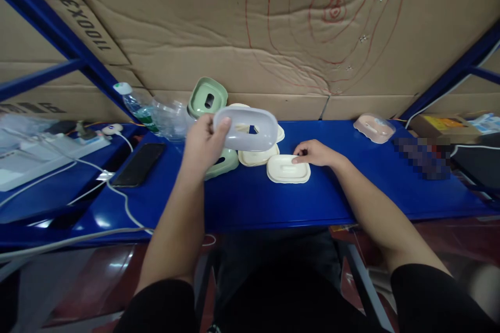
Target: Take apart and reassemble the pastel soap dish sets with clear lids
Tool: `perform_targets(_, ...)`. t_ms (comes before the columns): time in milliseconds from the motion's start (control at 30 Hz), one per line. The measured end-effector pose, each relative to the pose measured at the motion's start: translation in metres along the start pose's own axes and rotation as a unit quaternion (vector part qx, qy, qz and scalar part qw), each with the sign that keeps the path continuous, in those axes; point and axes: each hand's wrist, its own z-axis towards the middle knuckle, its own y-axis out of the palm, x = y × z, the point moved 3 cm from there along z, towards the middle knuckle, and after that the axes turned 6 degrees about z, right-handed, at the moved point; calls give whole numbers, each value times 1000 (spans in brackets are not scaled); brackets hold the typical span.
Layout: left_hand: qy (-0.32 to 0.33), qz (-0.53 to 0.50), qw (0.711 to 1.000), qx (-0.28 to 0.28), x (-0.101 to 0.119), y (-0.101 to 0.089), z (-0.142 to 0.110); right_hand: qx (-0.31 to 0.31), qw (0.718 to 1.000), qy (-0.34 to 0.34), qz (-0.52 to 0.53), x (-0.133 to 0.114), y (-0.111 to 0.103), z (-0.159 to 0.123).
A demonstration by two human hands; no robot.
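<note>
In my left hand (pixel 207 138) is a frosted, translucent plastic lid (pixel 253 141) with rounded ends and a slot in its middle, gripped at its left end and raised above the table. My right hand (pixel 314 153) has curled fingers at the upper right edge of a cream oval lid (pixel 283 173) with a raised bar on top, which lies on the table. Behind the raised lid sits another cream piece (pixel 258 157), partly covered. A green piece (pixel 224 164) peeks out below my left hand. Farther back, a green cover (pixel 207 96) with a slot leans up.
Clear plastic cups (pixel 170 117) and a bottle (pixel 142 109) stand at the back left of the blue table (pixel 250 203). A black phone (pixel 140 165) and white cables lie left. At the right are a pinkish piece (pixel 373 129) and a small carton (pixel 441 129). Cardboard walls the back.
</note>
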Motion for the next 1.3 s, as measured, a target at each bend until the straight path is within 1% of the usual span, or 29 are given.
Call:
perform_targets(33,-7,-6,999,-46,2,11,-3,-1,1000,-11,16,1,0,1)
perform_targets(67,-21,-25,994,-108,4,22,-7,-1,999,-21,30,3,-1,1)
perform_targets(100,-40,-51,981,-182,6,32,-12,-1,999,-30,42,4,-2,1)
perform_targets(167,-83,-100,940,-316,12,50,-25,-7,997,-41,65,7,-6,0)
perform_targets(200,-106,-115,919,-363,14,58,-31,-13,997,-41,72,8,-8,-1)
perform_targets(233,-127,-124,902,-394,16,64,-36,-20,996,-37,74,8,-9,-3)
perform_targets(267,-145,-128,890,-412,18,70,-40,-26,997,-27,72,8,-10,-4)
perform_targets(300,-157,-132,884,-421,18,75,-43,-32,997,-15,68,8,-10,-6)
perform_targets(367,-153,-146,885,-414,17,87,-45,-45,997,3,64,4,-9,-8)
perform_targets(400,-135,-154,894,-399,16,92,-45,-53,996,3,67,1,-8,-9)
perform_targets(467,-85,-161,919,-350,14,101,-43,-65,994,-12,82,-4,-8,-9)
perform_targets(500,-64,-155,931,-323,13,103,-42,-56,994,-19,89,-5,-10,-9)
perform_targets(533,-51,-143,942,-300,13,105,-42,-30,995,-23,94,-6,-14,-8)
perform_targets(600,-57,-123,951,-279,15,108,-46,53,993,-11,107,-4,-25,-9)
perform_targets(633,-71,-117,950,-281,16,108,-49,93,989,2,119,-3,-31,-11)
perform_targets(667,-85,-113,948,-287,18,108,-52,119,983,14,138,-3,-36,-12)
perform_targets(700,-94,-107,945,-294,21,108,-55,128,978,21,162,-4,-39,-14)
perform_targets(733,-98,-96,944,-302,24,107,-58,120,975,23,187,-7,-40,-16)
perform_targets(800,-86,-64,946,-306,29,104,-61,83,972,18,220,-15,-39,-19)
perform_targets(900,-54,-36,945,-320,36,99,-62,43,977,31,205,-24,-36,-23)
perform_targets(1000,-23,-12,925,-378,41,95,-62,13,982,72,172,-22,-36,-27)
perform_targets(1067,7,39,912,-408,45,93,-62,-18,982,94,164,-18,-37,-29)
perform_targets(1200,75,164,880,-440,50,92,-64,-61,981,114,144,-13,-35,-30)
perform_targets(1300,112,215,853,-463,51,94,-69,-81,982,125,112,-12,-30,-28)
